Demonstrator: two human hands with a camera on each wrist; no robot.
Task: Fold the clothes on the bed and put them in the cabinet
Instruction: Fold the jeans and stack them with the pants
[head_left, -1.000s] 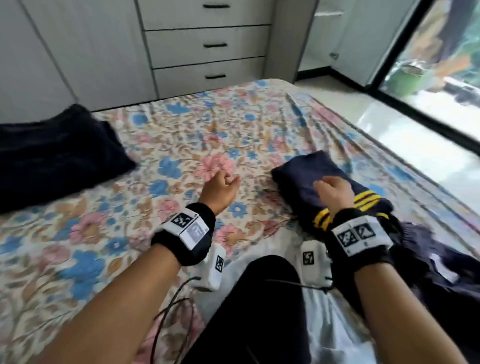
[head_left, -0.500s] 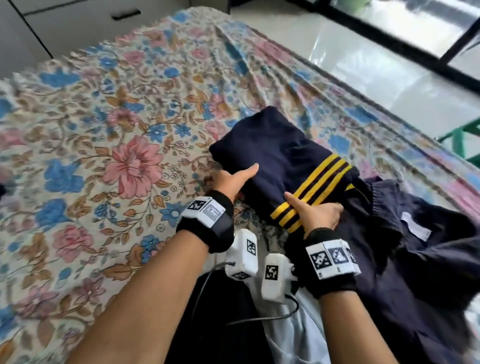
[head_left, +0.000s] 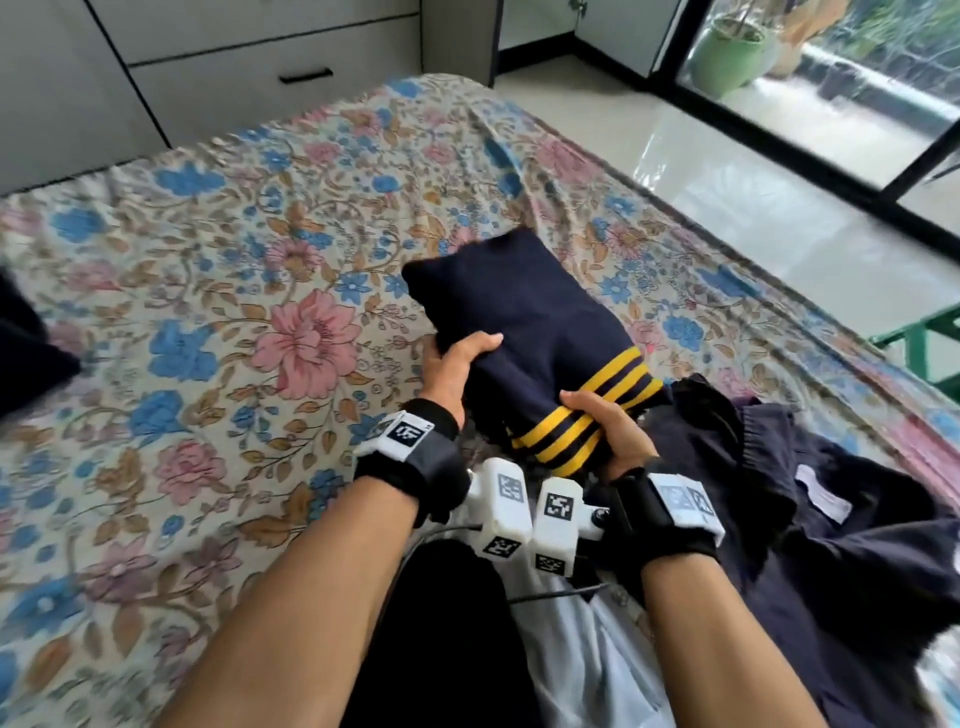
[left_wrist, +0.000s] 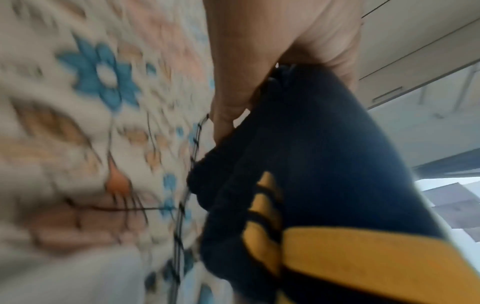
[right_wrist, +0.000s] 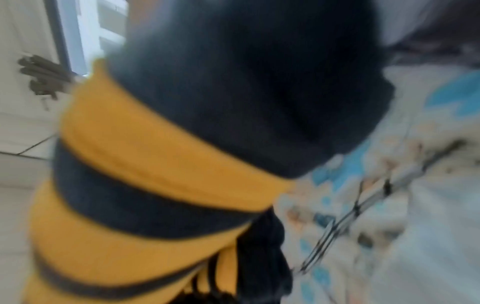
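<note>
— On the bed's near edge, what are the hands doing?

— Both are gripping one folded bundle, navy with yellow stripes. The left hand is clamping its left edge, thumb lying on top and fingers going underneath, as the left wrist view shows. The right hand is curling round the striped end, thumb over the top; its fingers are hidden beneath the cloth, so I cannot tell exactly how they are lying.

— Is the bundle lying flat?

— Its near end is sitting in the hands; whether the far end is resting on the bedsheet or clearing it, I cannot tell. It is sitting just in front of the person, near the bed's right side.

— So how far along is the job?

— I am judging this one garment as folded and being picked up for carrying. Not yet in the cabinet, which is standing beyond the bed's far edge, drawers closed as far as the view shows.

— And what is remaining?

— A dark garment is lying crumpled just right of the bundle, plainly unfolded, with a pale label showing. Another dark item is sitting at the left edge of the bed, mostly cut off — folded or not, I cannot say. So at least one fold and every trip to the cabinet are looking outstanding.
</note>
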